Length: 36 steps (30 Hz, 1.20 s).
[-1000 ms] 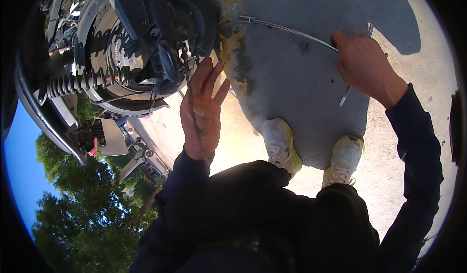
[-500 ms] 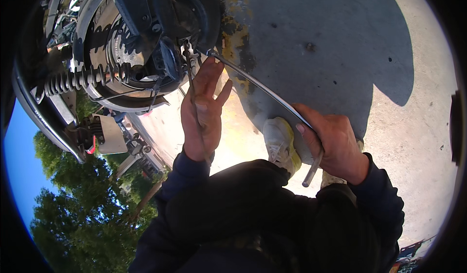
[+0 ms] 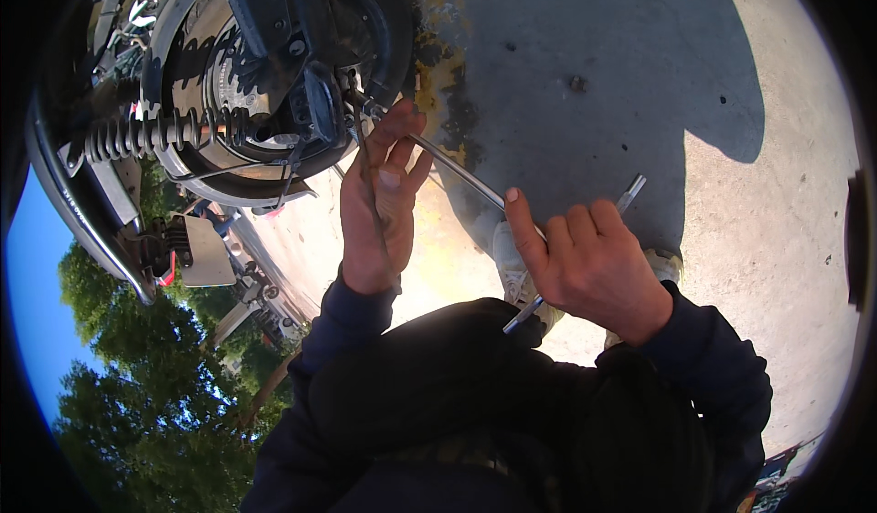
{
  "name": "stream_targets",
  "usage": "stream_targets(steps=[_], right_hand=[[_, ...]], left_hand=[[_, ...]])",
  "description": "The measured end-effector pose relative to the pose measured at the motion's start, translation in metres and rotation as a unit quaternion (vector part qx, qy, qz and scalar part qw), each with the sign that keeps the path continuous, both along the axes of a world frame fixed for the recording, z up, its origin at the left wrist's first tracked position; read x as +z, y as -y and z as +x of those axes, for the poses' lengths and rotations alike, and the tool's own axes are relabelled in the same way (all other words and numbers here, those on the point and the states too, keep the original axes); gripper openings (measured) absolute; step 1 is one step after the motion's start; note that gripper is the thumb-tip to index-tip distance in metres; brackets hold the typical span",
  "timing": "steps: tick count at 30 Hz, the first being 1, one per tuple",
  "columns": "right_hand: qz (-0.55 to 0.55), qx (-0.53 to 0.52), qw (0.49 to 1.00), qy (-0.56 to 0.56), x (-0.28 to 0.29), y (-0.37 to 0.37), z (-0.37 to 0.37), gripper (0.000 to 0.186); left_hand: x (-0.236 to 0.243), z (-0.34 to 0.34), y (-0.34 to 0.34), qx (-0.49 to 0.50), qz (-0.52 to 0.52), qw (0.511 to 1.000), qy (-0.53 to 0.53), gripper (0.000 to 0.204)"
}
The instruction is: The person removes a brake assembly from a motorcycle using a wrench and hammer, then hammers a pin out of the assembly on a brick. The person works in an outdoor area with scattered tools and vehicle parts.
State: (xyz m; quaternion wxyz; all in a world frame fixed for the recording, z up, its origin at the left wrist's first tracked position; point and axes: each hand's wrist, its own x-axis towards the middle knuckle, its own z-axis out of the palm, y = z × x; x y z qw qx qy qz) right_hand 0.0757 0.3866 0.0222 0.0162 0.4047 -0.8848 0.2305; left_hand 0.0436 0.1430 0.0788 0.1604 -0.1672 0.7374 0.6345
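A silvery T-handle wrench point(image 3: 468, 179) slants from beside a motorcycle's wheel hub down to the right. My right hand point(image 3: 598, 271) is closed on its crossbar, with the index finger stretched along the shaft. Both crossbar ends stick out past the hand. My left hand point(image 3: 379, 225) curls its fingers round the shaft close to the wheel point(image 3: 391, 33). A thin dark rod point(image 3: 365, 166) runs down from the hub area across my left palm; whether the hand grips it, I cannot tell. The wrench's far tip is partly hidden by the fingers and hub parts.
A coil-spring shock absorber point(image 3: 151, 138) and a curved fender point(image 3: 68, 198) are at the left. Concrete floor point(image 3: 603, 56) with a large shadow spreads right. My shoe point(image 3: 513, 271) stands below the wrench. A tree point(image 3: 137, 385) and other vehicles show beyond.
The wrench's crossbar has turned, and my right hand has shifted left with its index finger now extended. My left fingers have curled further round the shaft.
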Motion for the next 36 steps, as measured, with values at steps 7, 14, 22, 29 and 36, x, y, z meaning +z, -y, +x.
stream_targets(steps=[7, 14, 22, 29, 36], right_hand=[[-0.124, -0.041, 0.976, 0.177, 0.017, 0.002, -0.021, 0.050], [-0.192, -0.051, 0.941, 0.274, 0.009, 0.005, -0.010, 0.051], [-0.443, -0.119, 0.631, 0.625, 0.004, 0.007, 0.002, 0.044], [-0.445, -0.159, 0.554, 0.685, 0.008, 0.017, 0.007, 0.041], [-0.390, -0.129, 0.733, 0.543, 0.016, 0.020, -0.002, 0.063]], left_hand=[[0.002, -0.004, 0.000, -0.019, -0.060, 0.998, 0.015, 0.092], [0.003, -0.008, -0.002, 0.002, -0.056, 0.998, 0.017, 0.093], [0.002, -0.003, -0.004, 0.026, 0.016, 0.999, 0.018, 0.085], [-0.008, -0.005, -0.007, 0.007, 0.010, 1.000, 0.007, 0.073], [0.009, 0.000, 0.012, -0.045, -0.118, 0.989, -0.081, 0.067]])
